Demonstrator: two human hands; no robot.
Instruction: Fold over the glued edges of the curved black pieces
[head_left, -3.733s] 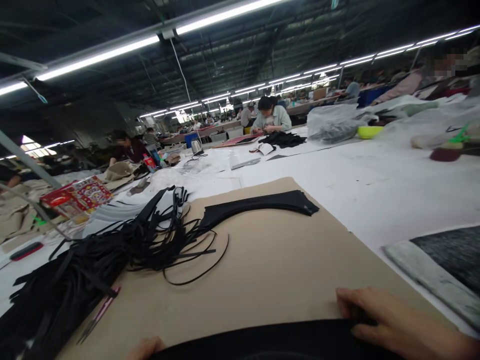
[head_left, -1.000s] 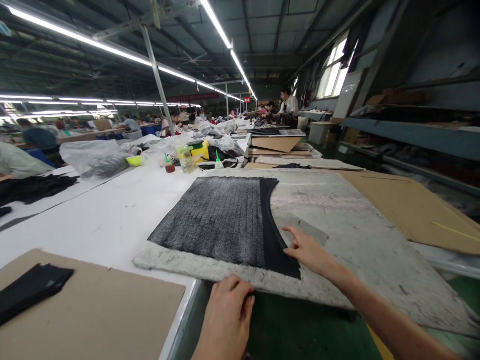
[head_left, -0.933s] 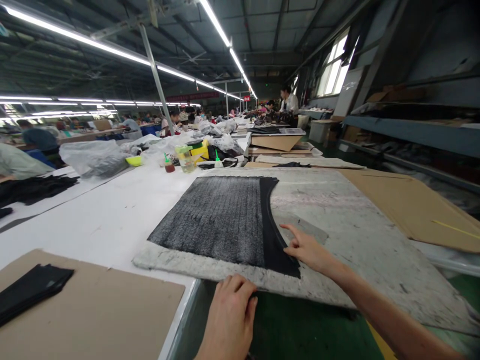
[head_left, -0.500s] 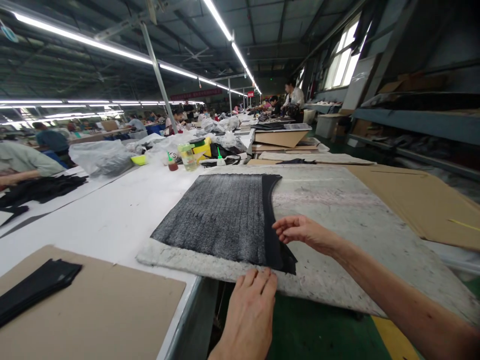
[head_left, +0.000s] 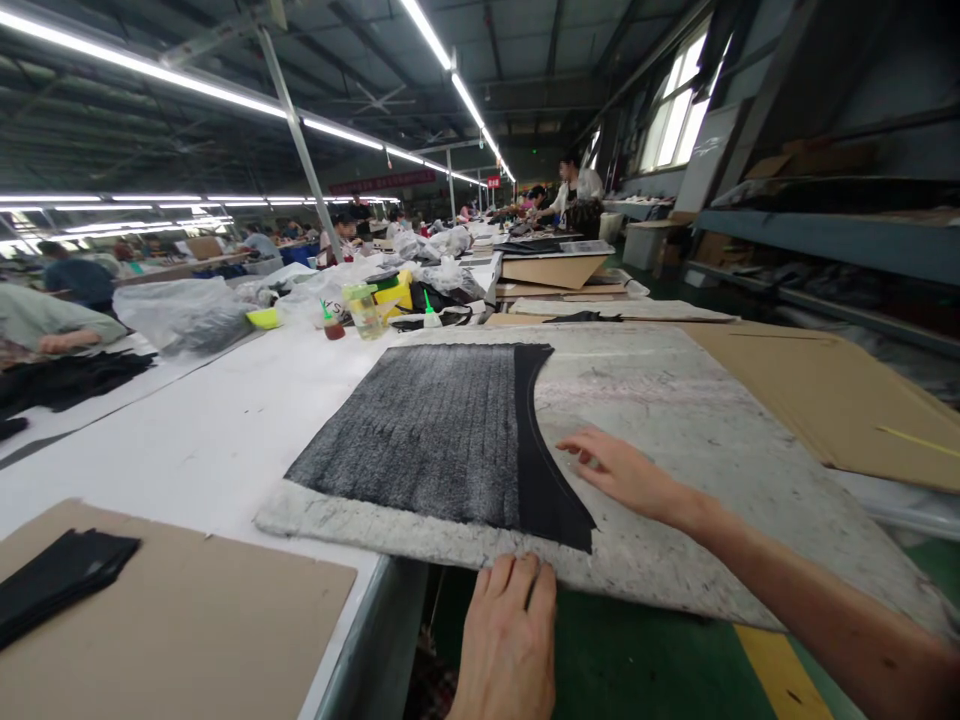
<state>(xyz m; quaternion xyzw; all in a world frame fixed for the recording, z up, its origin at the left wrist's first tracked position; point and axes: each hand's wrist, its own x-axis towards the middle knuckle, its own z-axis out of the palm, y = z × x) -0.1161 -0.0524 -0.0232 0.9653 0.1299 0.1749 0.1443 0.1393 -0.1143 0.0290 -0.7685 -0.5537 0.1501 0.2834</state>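
Observation:
A dark grey, ribbed fabric piece (head_left: pixel 427 430) with a smooth black band (head_left: pixel 544 480) along its right, curved edge lies flat on a padded, speckled grey board (head_left: pixel 675 400). Just right of the band, my right hand (head_left: pixel 619 470) hovers over the board or rests lightly on it; which, I cannot tell. Its fingers are loosely bent and apart, with nothing held. My left hand (head_left: pixel 511 630) lies at the board's front edge below the fabric, fingertips resting on the rim and fingers stretched out. Its thumb is hidden.
Left front, a brown cardboard sheet (head_left: pixel 180 620) bears folded black cloth (head_left: pixel 64 580). Behind the fabric stand a red-brown bottle (head_left: pixel 333 325), a clear tub (head_left: pixel 365 310) and a green-tipped bottle (head_left: pixel 431 312). Cardboard (head_left: pixel 840 390) extends to the right. A co-worker's arm (head_left: pixel 67 330) is at far left.
The black band, partly folded under before, now lies spread out flat. My right hand has drawn slightly right, away from the fabric. My left hand stays at the board's edge.

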